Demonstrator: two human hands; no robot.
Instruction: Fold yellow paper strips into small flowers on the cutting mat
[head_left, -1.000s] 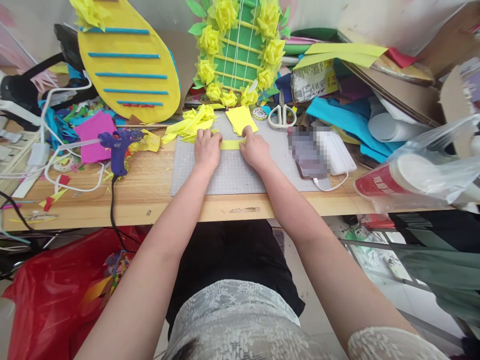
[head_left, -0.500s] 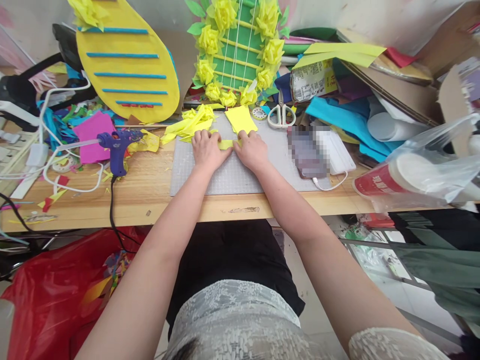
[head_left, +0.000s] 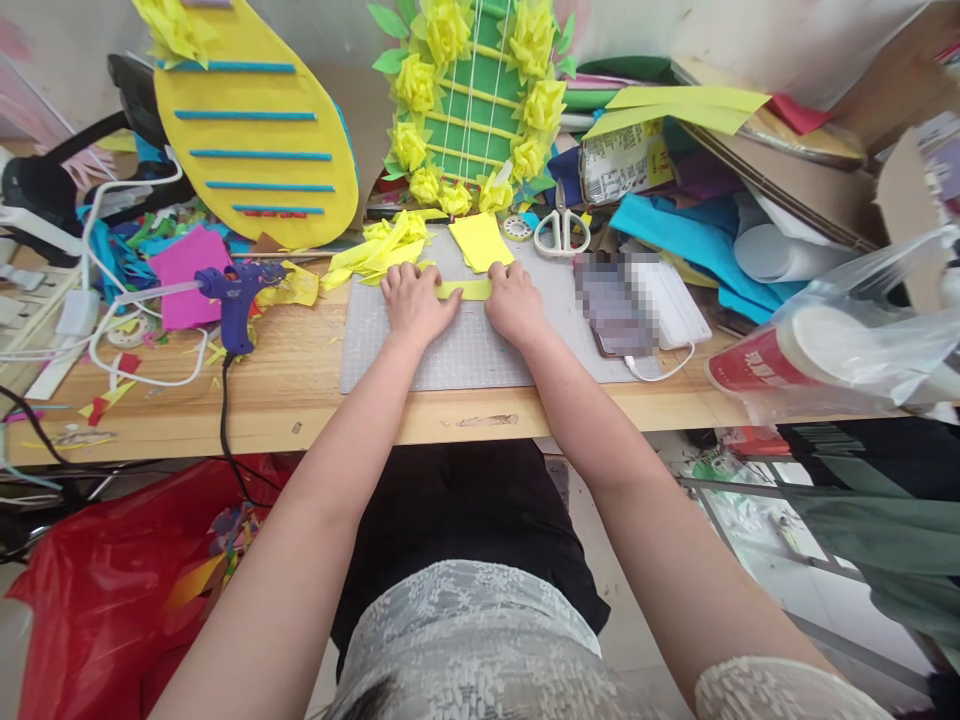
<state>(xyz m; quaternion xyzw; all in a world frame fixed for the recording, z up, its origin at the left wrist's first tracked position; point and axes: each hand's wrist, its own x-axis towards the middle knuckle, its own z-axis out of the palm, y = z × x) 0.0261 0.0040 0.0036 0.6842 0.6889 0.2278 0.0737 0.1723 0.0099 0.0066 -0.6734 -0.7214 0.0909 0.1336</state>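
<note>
A narrow yellow paper strip [head_left: 465, 290] lies flat on the grey cutting mat [head_left: 457, 350] between my hands. My left hand [head_left: 411, 303] presses on its left end, thumb pointing inward and fingers bent over the paper. At the other end, my right hand [head_left: 514, 303] has its fingers curled down on the strip. Just beyond them sits a stack of yellow paper squares [head_left: 480, 243], close to my right fingertips. A pile of cut yellow paper pieces [head_left: 386, 245] rests behind my left hand. White-handled scissors [head_left: 561, 232] lie at the mat's back right.
A purple glue gun [head_left: 236, 300] with a black cord stands left of the mat. A phone [head_left: 616, 305] and white power bank [head_left: 670, 300] lie right, near a bagged red cup [head_left: 757, 362]. Behind stand a yellow cutout [head_left: 262, 135] and a green, flower-edged one [head_left: 480, 120].
My right hand has slid to the right along the yellow paper strip, so more of the strip shows between my hands. My left hand has stayed nearly in place.
</note>
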